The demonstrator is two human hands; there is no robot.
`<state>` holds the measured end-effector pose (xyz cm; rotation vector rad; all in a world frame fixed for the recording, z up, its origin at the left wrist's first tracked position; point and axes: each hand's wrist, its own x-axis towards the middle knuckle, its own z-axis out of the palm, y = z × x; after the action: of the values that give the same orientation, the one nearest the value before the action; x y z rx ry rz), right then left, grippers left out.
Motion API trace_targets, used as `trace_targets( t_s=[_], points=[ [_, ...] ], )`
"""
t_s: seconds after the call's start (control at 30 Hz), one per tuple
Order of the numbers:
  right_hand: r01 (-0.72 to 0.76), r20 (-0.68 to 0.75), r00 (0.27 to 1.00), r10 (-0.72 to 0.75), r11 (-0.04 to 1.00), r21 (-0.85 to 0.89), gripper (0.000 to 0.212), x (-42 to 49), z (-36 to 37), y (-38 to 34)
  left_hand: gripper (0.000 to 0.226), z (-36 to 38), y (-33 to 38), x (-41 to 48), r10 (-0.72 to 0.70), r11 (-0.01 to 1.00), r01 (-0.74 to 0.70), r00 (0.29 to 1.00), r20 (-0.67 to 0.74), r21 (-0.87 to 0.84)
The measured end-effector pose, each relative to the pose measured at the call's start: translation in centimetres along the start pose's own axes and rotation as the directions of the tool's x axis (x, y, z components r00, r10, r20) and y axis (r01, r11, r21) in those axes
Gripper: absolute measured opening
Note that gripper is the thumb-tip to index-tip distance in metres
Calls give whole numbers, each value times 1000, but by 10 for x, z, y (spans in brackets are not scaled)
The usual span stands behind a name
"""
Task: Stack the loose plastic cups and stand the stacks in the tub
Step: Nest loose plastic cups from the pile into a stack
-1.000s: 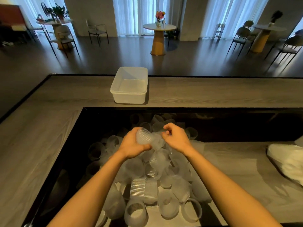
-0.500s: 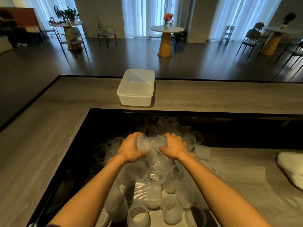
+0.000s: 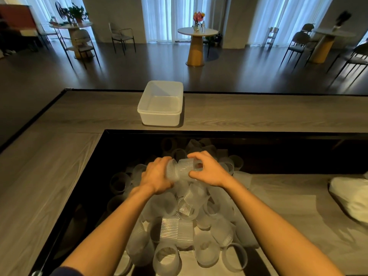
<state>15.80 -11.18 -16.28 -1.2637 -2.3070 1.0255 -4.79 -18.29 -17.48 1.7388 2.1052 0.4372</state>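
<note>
Two ribbed clear cups (image 3: pixel 182 168) are being held sideways above the heap, one nested partway into the other; how deep it is sitting is hard to tell through the clear plastic. The left hand (image 3: pixel 157 176) is gripping the left-hand end, fingers curled round the rim from behind. The right hand (image 3: pixel 209 170) is pinching the right-hand cup, thumb under and fingers over the top, one fingertip showing through the wall. Directly below, the pile of loose cups (image 3: pixel 185 222) is lying every which way on the lower surface: some on their sides with mouths facing the camera, some ribbed, some frosted smooth, a few rolled off to the left into the dark recess (image 3: pixel 83 196). The pile is spreading from the hands toward the near edge of the view, between the two forearms. Beyond the recess, the white tub (image 3: pixel 161 114) is sitting on the grey wood counter (image 3: pixel 258 114), well apart from the hands and showing nothing inside. At the right edge a pale crumpled bag (image 3: pixel 352 198) is lying on the lower wood surface (image 3: pixel 288 212). Past the counter the room is running back to a round table with flowers (image 3: pixel 197 32), chairs and curtained windows.
</note>
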Motion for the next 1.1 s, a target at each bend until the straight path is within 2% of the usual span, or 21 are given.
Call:
trace_targets(
  t_s=[0.17, 0.3, 0.5, 0.57, 0.7, 0.77, 0.8, 0.87, 0.9, 1.0, 1.1],
  points=[
    [88, 58, 994, -88, 996, 5, 70, 4, 1, -7, 92, 2, 8, 1, 142, 989, -144, 988, 55, 36],
    [75, 20, 997, -76, 996, 38, 66, 2, -2, -7, 88, -4, 11, -1, 122, 992, -124, 991, 60, 32],
    [71, -47, 997, -62, 976, 207, 58, -5, -5, -6, 91, -2, 6, -6, 150, 975, -135, 986, 77, -174],
    [59, -25, 998, -55, 973, 225, 62, -7, 0, -8, 90, 0, 12, -7, 171, 961, -154, 983, 58, -228],
    [22, 123, 992, -39, 990, 137, 81, -12, 11, -9, 88, 4, 18, -6, 183, 960, -161, 980, 77, -229],
    [-27, 67, 998, 16, 986, 162, 74, -15, 13, -6, 91, 5, 15, -7, 153, 968, -132, 984, 85, -211],
    [-57, -1, 998, 58, 991, 125, 62, -16, 13, -2, 93, 6, 12, -7, 138, 974, -120, 987, 82, -192],
    [-129, -135, 984, 117, 988, -85, 22, -19, 13, 7, 94, 7, 6, -8, 106, 982, -92, 991, 78, -164],
    [-168, -150, 978, 143, 971, -170, 14, -21, 13, 11, 94, 7, 4, -9, 90, 984, -76, 993, 82, -159],
    [-236, -9, 970, 243, 933, -271, 29, -28, 18, 15, 94, 8, -2, -9, 62, 986, -47, 994, 93, -158],
    [-200, 113, 957, 267, 891, -408, 24, -33, 29, 14, 94, 9, -2, -8, 64, 988, -49, 993, 97, -146]
  ],
)
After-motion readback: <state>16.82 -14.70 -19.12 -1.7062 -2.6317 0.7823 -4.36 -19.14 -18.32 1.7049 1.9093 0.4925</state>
